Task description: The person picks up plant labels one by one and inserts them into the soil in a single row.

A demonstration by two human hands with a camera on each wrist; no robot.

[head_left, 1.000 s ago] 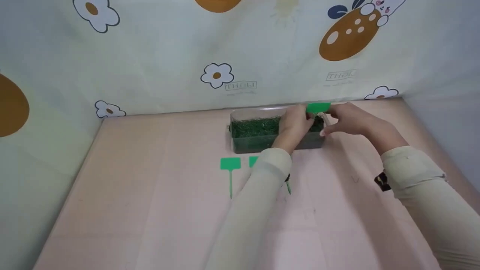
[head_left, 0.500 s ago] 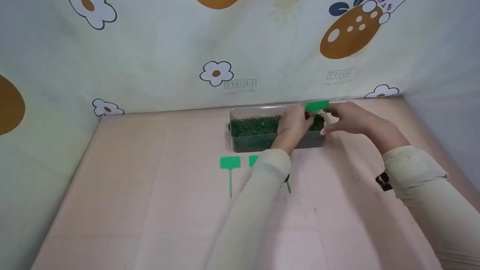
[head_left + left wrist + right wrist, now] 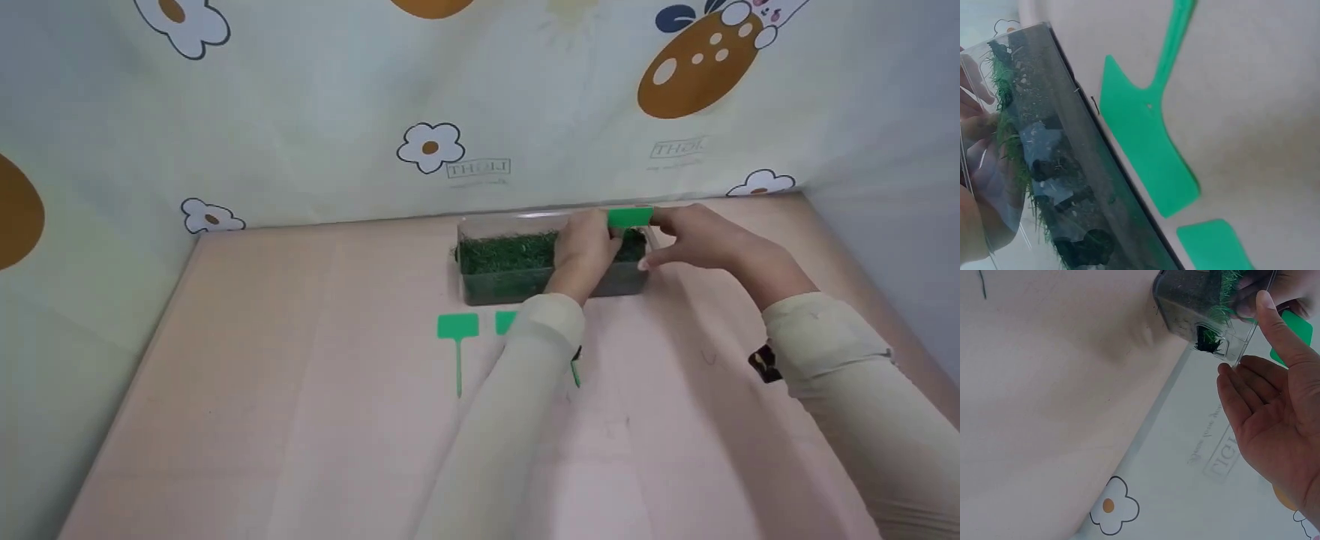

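Observation:
A clear plastic box (image 3: 517, 286) of dark soil and green grass (image 3: 502, 253) stands at the back of the table. My left hand (image 3: 583, 251) reaches over its front wall. Its curled fingers pinch the lower part of a green plant label (image 3: 630, 217), which stands upright above the grass. The label's stem is hidden. At the box's right end is my right hand (image 3: 697, 236), its thumb at the rim and its index finger by the label's right edge. The right wrist view shows that palm (image 3: 1275, 422) spread, fingers nearly straight against the clear end.
On the pink table (image 3: 247, 375), in front of the box, lie another green label (image 3: 457, 326) and a second label (image 3: 505, 322) partly under the left sleeve. A thin green stem tip (image 3: 576, 373) shows right of that sleeve. A patterned sheet (image 3: 315, 112) hangs close behind the box.
The upright label tilted slightly a half second ago and is level again, a little lower and further left. Both hands keep almost the same place.

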